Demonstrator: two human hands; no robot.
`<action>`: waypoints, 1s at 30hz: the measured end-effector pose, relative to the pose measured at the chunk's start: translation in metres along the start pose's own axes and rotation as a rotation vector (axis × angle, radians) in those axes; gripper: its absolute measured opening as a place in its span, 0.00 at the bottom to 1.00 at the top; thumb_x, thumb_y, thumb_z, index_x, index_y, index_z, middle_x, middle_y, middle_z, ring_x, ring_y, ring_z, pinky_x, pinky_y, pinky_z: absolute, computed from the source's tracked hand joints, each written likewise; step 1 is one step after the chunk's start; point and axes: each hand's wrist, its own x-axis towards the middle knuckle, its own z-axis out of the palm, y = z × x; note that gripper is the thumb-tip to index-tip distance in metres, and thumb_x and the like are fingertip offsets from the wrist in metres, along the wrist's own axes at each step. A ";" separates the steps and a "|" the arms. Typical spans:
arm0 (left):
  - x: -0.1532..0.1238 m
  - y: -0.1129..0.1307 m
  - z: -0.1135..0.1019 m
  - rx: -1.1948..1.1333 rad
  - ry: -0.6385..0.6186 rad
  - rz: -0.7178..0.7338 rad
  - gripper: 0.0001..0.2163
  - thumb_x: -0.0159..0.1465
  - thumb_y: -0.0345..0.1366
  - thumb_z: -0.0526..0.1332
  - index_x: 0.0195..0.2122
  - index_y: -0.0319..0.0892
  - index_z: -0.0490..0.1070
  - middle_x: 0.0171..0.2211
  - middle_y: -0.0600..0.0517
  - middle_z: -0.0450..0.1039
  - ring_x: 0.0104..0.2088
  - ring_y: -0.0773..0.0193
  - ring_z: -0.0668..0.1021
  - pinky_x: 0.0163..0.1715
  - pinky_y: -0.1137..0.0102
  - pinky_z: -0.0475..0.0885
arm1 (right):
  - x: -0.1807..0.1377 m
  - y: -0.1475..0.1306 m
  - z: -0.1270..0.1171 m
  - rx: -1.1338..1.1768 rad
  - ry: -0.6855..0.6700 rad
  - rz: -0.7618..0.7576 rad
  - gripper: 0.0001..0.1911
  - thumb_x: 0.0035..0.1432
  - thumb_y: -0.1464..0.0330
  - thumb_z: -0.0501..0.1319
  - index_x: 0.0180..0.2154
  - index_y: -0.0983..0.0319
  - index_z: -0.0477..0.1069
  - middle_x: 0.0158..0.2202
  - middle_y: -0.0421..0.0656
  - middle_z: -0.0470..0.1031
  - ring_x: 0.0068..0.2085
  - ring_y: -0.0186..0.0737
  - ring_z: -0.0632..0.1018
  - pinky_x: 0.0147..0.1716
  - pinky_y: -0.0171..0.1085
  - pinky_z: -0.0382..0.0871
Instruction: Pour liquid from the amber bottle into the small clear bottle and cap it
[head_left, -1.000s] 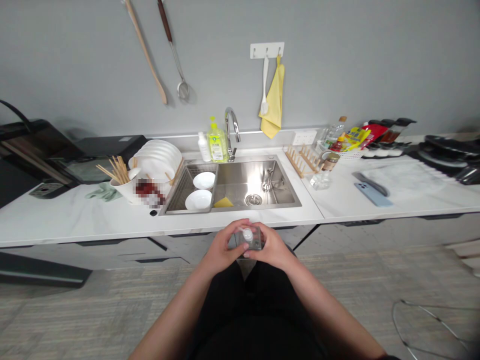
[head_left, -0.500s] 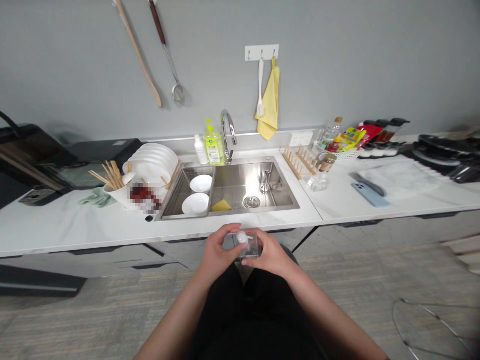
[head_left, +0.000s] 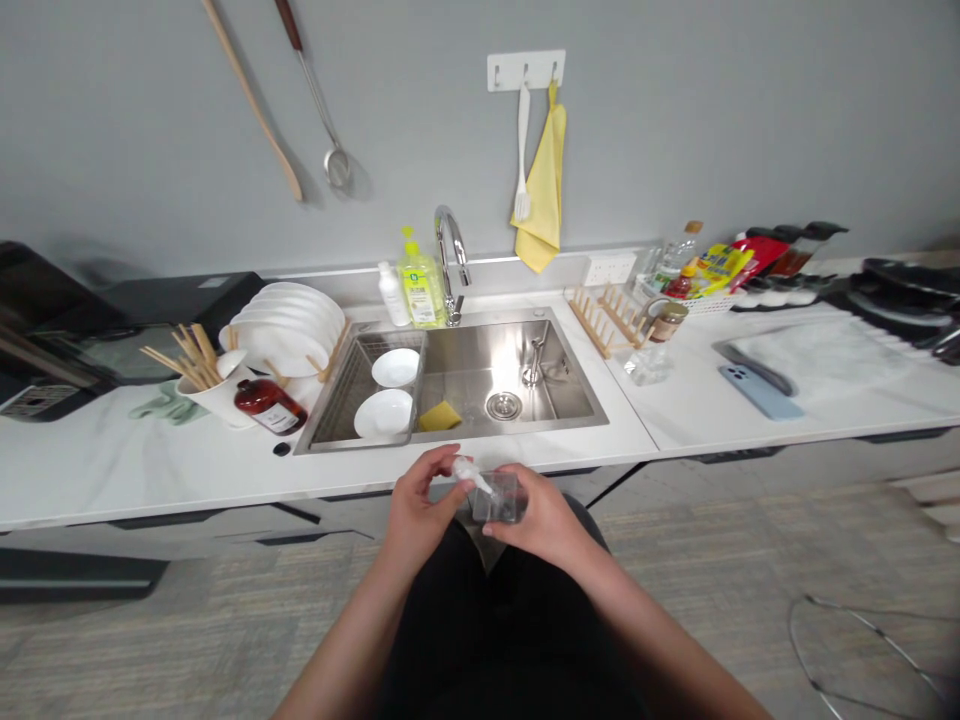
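Left to right. Chopsticks (head_left: 201, 355) bunched in a white holder (head_left: 231, 408), likely to keep them upright. Amber bottle (head_left: 271, 404) just beside it; can't tell if standing or lying. White plates (head_left: 279, 350) on edge in a wooden rack, probably so they drain. Bowls (head_left: 384, 414) in a wire basket (head_left: 343, 405) at the left end of the sink (head_left: 517, 431), likely to drip. Left hand (head_left: 422, 507) pinches a white pump-like piece (head_left: 468, 471) between thumb and fingers, presumably for fine control. Piece slants toward the clear boxy container (head_left: 496, 500); contact unclear. Container is in front of the sink, off the counter, in the right hand (head_left: 546, 512), which wraps its right side, thumb on the near face, seemingly to steady it. White utensil (head_left: 523, 160) and yellow cloth (head_left: 546, 195) hang from a hook strip (head_left: 526, 70), likely for easy reach. Phone (head_left: 759, 390) lies flat on the right-hand counter.

Counts, same order: one holder, chopsticks several, bunched, uncountable; one amber bottle; plates at least four, overlapping; two bowls; one basket; two hands, one piece, one container; one hook strip, one utensil, one hanging cloth; one phone.
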 end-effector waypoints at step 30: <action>0.027 0.013 -0.031 0.403 -0.006 0.142 0.12 0.69 0.38 0.73 0.54 0.47 0.85 0.45 0.48 0.87 0.40 0.58 0.85 0.44 0.65 0.81 | 0.045 0.013 -0.004 -0.239 0.099 -0.027 0.40 0.50 0.63 0.84 0.63 0.54 0.76 0.59 0.52 0.85 0.58 0.64 0.87 0.62 0.60 0.81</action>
